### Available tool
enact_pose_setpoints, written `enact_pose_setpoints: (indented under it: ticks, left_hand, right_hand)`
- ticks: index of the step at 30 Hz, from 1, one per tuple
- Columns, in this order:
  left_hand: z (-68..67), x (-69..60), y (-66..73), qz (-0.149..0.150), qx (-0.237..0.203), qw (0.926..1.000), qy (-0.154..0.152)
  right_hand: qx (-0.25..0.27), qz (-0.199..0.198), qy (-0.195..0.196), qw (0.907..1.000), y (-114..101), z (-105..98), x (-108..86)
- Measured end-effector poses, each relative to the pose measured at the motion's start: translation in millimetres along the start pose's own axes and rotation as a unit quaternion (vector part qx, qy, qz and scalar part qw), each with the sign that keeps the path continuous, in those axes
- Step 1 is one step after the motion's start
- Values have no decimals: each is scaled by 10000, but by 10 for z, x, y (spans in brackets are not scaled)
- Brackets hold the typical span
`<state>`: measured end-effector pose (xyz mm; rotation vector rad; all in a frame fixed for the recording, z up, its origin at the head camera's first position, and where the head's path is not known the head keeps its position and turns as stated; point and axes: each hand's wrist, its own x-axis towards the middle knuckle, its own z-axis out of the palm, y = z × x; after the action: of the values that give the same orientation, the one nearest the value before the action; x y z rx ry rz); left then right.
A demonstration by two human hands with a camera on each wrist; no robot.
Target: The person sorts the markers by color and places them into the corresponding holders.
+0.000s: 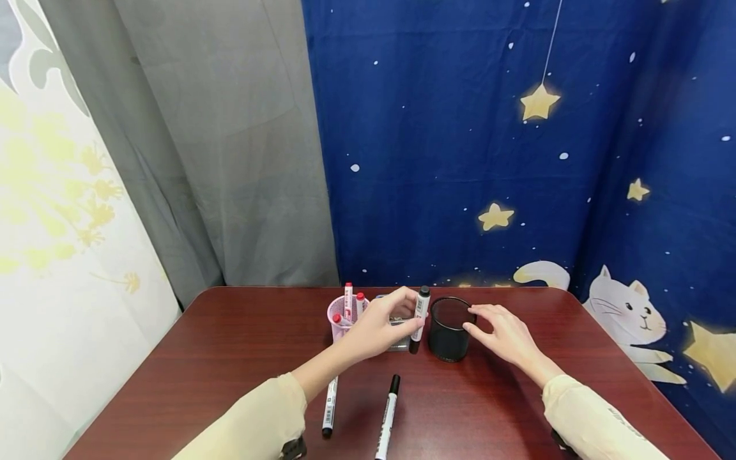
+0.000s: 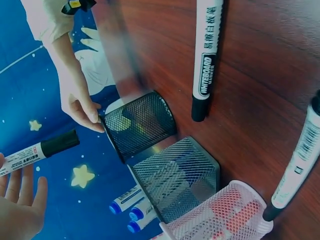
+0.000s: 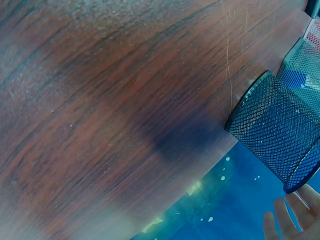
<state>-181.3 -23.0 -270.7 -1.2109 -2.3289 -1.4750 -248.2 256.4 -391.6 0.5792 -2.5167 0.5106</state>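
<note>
My left hand (image 1: pixel 376 326) pinches a whiteboard marker (image 1: pixel 421 316) between thumb and fingers. The marker stands nearly upright, its black cap on top, just left of a round black mesh pen holder (image 1: pixel 448 345). In the left wrist view the same marker (image 2: pixel 35 154) is apart from the holder's rim. My right hand (image 1: pixel 506 332) touches the right side of that rim with its fingertips. Extended, spread fingers (image 3: pixel 284 217) show in the right wrist view. No marker is visible inside the black pen holder (image 2: pixel 140 125).
A grey mesh holder (image 2: pixel 175 180) with several blue-capped markers stands beside the black one, partly hidden behind my left hand. Left of it is a pink mesh holder (image 1: pixel 335 331) with red-capped markers. Two black-capped whiteboard markers (image 1: pixel 388 418) lie on the brown table (image 1: pixel 241 345) nearer me.
</note>
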Motion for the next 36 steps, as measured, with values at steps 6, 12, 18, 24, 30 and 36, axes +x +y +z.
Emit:
enact_pose_setpoints:
  ticks: [6,12,18,24,30,36]
  left_hand:
    - [57,157,-75,-138,-75,9997,172]
    - [132,307,-279,-256,-163,9992,272]
    - [260,477,-605,-374,-173,9981,453]
    - [353,603,-701,-532,-261,9965,590]
    - [372,676,-548,-666,-410,9942,736]
    - [472,788,-736,-761,-232,9927,908]
  right_hand:
    - [4,16,20,10000,1,-7,0]
    - [22,17,33,10000,2,-15,0]
    - [24,-8,54,10000,7,-20,-7]
    - [14,8,19,10000,9,-16,-11]
    - [39,-5,21,10000,3,-16,-10]
    - [63,-40,71,9999,-1,-13,-11]
